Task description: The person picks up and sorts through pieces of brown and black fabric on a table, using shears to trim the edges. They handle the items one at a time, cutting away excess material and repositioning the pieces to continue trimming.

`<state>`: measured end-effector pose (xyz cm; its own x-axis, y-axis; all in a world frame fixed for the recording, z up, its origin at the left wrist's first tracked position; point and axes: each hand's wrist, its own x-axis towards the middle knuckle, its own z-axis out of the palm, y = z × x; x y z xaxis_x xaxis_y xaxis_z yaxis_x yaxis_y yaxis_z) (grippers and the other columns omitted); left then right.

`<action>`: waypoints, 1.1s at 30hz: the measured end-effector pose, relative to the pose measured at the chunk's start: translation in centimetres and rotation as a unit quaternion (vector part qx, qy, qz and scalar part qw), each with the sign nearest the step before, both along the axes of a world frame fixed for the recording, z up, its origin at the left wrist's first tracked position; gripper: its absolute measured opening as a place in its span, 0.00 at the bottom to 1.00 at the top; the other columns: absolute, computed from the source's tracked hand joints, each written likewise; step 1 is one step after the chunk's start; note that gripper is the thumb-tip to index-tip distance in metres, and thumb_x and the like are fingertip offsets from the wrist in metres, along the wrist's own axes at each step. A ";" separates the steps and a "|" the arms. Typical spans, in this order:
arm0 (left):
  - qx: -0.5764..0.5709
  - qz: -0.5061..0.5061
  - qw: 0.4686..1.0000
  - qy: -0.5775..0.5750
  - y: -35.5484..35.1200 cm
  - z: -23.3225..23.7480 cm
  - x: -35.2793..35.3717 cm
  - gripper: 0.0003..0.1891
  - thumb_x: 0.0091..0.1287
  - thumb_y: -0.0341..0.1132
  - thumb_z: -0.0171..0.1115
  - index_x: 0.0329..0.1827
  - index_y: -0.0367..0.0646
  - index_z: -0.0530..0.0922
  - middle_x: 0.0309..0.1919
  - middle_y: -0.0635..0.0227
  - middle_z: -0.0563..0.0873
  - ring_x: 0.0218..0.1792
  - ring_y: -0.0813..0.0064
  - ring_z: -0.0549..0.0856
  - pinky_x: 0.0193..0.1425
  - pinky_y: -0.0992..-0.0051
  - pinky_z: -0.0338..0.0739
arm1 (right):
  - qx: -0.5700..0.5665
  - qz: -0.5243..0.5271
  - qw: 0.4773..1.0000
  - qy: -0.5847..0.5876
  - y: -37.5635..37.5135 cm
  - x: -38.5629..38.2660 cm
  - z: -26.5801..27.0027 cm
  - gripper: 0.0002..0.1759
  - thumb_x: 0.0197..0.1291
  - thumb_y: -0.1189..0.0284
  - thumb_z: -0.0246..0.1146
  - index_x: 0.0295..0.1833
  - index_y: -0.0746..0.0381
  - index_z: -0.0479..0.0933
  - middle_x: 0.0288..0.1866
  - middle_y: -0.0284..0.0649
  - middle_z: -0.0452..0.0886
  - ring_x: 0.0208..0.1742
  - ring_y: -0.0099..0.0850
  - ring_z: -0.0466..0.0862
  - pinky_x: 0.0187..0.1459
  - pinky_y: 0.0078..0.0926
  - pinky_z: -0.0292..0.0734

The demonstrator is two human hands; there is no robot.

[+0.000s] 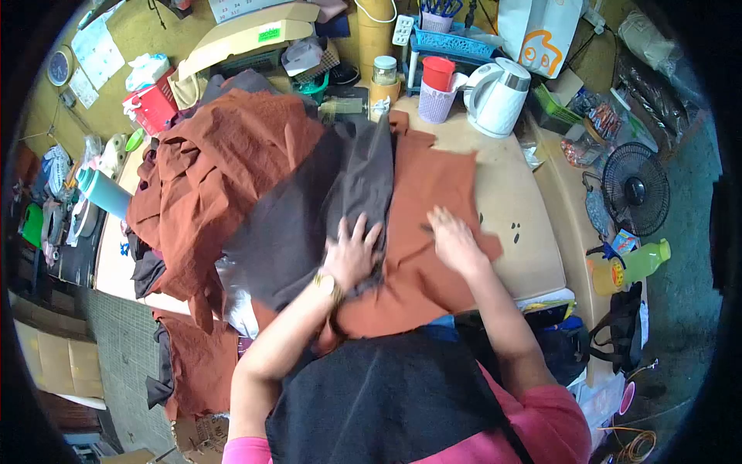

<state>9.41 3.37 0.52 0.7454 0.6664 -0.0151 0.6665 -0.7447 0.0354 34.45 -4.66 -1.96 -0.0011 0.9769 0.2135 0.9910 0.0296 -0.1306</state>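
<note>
At near table (519, 203) centre: left hand (352, 251) flat, fingers spread, pressing dark grey cloth (309, 209) overlapping rust cloth piece (433, 185). Right hand (456, 241) flat, fingers together, on rust cloth piece. Fabric heap (216, 170) far left.

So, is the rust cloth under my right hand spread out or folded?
Spread out. The rust cloth lies flat across the table under the right hand, palm down.

rust-brown cloth (433, 201) looks matt & soft, dark grey cloth (309, 224) matt & smoother, rust heap (224, 162) crinkly, rough-ish, tabletop (518, 193) smooth beige w/ slight sheen, kettle (495, 97) glossy white plastic, watch (328, 282) shiny gold-tone metal.
</note>
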 end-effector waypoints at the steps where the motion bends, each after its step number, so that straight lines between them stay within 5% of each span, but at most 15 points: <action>1: -0.023 0.020 0.999 -0.010 -2.2 -0.8 -1.6 0.35 0.73 0.56 0.52 0.78 0.47 0.59 0.76 0.41 0.60 0.67 0.29 0.70 0.58 0.44 0.80 | -0.026 0.011 1.000 -0.005 -1.9 -0.8 1.1 0.18 0.67 0.76 0.52 0.60 0.67 0.77 0.61 0.59 0.78 0.62 0.49 0.80 0.60 0.44 0.77; 3: -0.144 0.054 0.982 0.112 -6.5 4.0 -3.1 0.37 0.71 0.51 0.56 0.77 0.36 0.61 0.70 0.33 0.68 0.56 0.41 0.84 0.61 0.50 0.79 | -0.279 0.018 0.956 0.094 -4.1 -3.2 10.6 0.16 0.72 0.70 0.53 0.54 0.68 0.80 0.49 0.53 0.86 0.45 0.49 0.87 0.49 0.46 0.80; 5: -0.295 0.151 0.932 0.145 -6.1 7.0 -2.6 0.37 0.69 0.48 0.59 0.75 0.35 0.63 0.64 0.36 0.76 0.50 0.49 0.88 0.57 0.57 0.82 | -0.226 -0.001 0.939 0.258 -3.6 -2.1 10.3 0.15 0.72 0.70 0.53 0.53 0.67 0.80 0.45 0.53 0.86 0.42 0.49 0.87 0.46 0.46 0.80; 7: -0.251 -0.032 0.945 0.207 -3.6 11.0 -0.9 0.33 0.66 0.50 0.63 0.66 0.32 0.72 0.54 0.43 0.83 0.48 0.53 0.88 0.49 0.59 0.84 | -0.139 -0.109 0.906 0.385 -1.6 -1.9 12.4 0.15 0.73 0.66 0.55 0.48 0.67 0.80 0.43 0.53 0.85 0.39 0.52 0.85 0.45 0.44 0.79; 9: -0.016 -0.032 0.982 -0.186 -1.3 6.8 1.6 0.28 0.62 0.51 0.68 0.53 0.35 0.79 0.45 0.50 0.84 0.43 0.52 0.86 0.44 0.59 0.82 | 0.056 -0.065 0.962 0.260 3.4 1.2 6.6 0.16 0.69 0.64 0.61 0.46 0.68 0.80 0.43 0.55 0.85 0.43 0.54 0.84 0.46 0.44 0.79; 11: 0.140 -0.028 0.926 -0.350 1.7 3.8 4.7 0.24 0.58 0.51 0.72 0.43 0.37 0.79 0.39 0.54 0.82 0.41 0.52 0.83 0.43 0.59 0.82 | 0.088 -0.095 0.970 0.206 6.0 0.8 4.5 0.17 0.67 0.63 0.63 0.45 0.68 0.80 0.43 0.56 0.85 0.45 0.55 0.84 0.46 0.44 0.79; 14: 0.054 0.063 0.942 -0.325 4.7 -2.3 3.6 0.21 0.57 0.48 0.74 0.37 0.40 0.77 0.35 0.56 0.83 0.38 0.53 0.84 0.42 0.59 0.80 | -0.008 -0.130 0.973 0.189 6.8 0.6 2.8 0.19 0.61 0.62 0.70 0.45 0.69 0.80 0.41 0.58 0.83 0.44 0.49 0.85 0.47 0.42 0.79; 16: -0.097 0.068 0.921 -0.371 4.8 -1.8 1.4 0.20 0.58 0.47 0.76 0.37 0.41 0.77 0.24 0.63 0.79 0.27 0.64 0.80 0.34 0.64 0.76 | -0.224 -0.054 0.927 0.295 5.3 0.0 3.7 0.22 0.57 0.61 0.73 0.48 0.68 0.81 0.40 0.50 0.86 0.41 0.37 0.85 0.44 0.37 0.79; 18: -0.313 0.093 0.849 -0.416 4.8 -1.6 -0.4 0.19 0.59 0.40 0.77 0.45 0.38 0.80 0.27 0.69 0.82 0.28 0.80 0.74 0.34 0.72 0.74 | -0.196 0.020 0.867 0.457 3.3 -0.8 3.2 0.21 0.58 0.61 0.73 0.48 0.67 0.81 0.40 0.43 0.85 0.40 0.30 0.82 0.41 0.32 0.78; 20: -0.302 0.090 0.854 -0.414 3.6 0.2 -1.2 0.22 0.60 0.39 0.77 0.51 0.37 0.79 0.28 0.70 0.83 0.28 0.81 0.74 0.34 0.73 0.74 | -0.234 0.045 0.729 0.641 2.7 -1.0 5.2 0.14 0.62 0.65 0.72 0.45 0.63 0.81 0.42 0.28 0.83 0.41 0.17 0.78 0.38 0.20 0.74; 23: -0.175 0.037 0.884 -0.431 2.5 0.8 -0.9 0.38 0.54 0.48 0.80 0.65 0.39 0.76 0.19 0.66 0.75 0.21 0.69 0.78 0.30 0.69 0.73 | -0.131 -0.033 0.736 0.663 6.1 -3.5 3.3 0.08 0.63 0.69 0.70 0.42 0.61 0.81 0.41 0.30 0.81 0.38 0.13 0.75 0.38 0.16 0.70; 25: -0.195 0.093 0.878 -0.427 1.0 5.2 -1.0 0.35 0.63 0.50 0.72 0.69 0.39 0.73 0.26 0.59 0.79 0.29 0.63 0.82 0.36 0.65 0.75 | -0.139 -0.036 0.764 0.629 6.7 -5.4 5.5 0.06 0.62 0.70 0.70 0.38 0.60 0.80 0.48 0.36 0.84 0.35 0.13 0.71 0.37 0.15 0.67; 28: -0.210 0.008 0.861 -0.464 3.4 6.0 -3.1 0.29 0.77 0.53 0.48 0.69 0.39 0.75 0.46 0.52 0.81 0.52 0.58 0.79 0.57 0.67 0.71 | -0.070 0.284 0.658 0.694 5.7 -6.6 10.1 0.09 0.58 0.78 0.66 0.29 0.58 0.72 0.61 0.52 0.83 0.38 0.20 0.78 0.45 0.22 0.74; 32: -0.073 -0.096 0.924 -0.364 3.4 9.9 -4.7 0.10 0.66 0.40 0.65 0.35 0.42 0.83 0.68 0.48 0.72 0.73 0.45 0.65 0.77 0.48 0.53 | -0.126 0.408 0.499 0.754 3.9 -6.0 11.4 0.12 0.51 0.78 0.65 0.26 0.57 0.66 0.38 0.51 0.86 0.34 0.31 0.83 0.39 0.23 0.74; 33: -0.056 -0.117 0.944 -0.303 3.4 9.7 -4.9 0.11 0.67 0.42 0.66 0.40 0.44 0.81 0.68 0.52 0.72 0.78 0.44 0.57 0.78 0.43 0.50 | -0.127 0.390 0.472 0.780 3.4 -6.0 11.7 0.13 0.51 0.76 0.65 0.25 0.57 0.65 0.28 0.44 0.83 0.26 0.26 0.78 0.33 0.21 0.70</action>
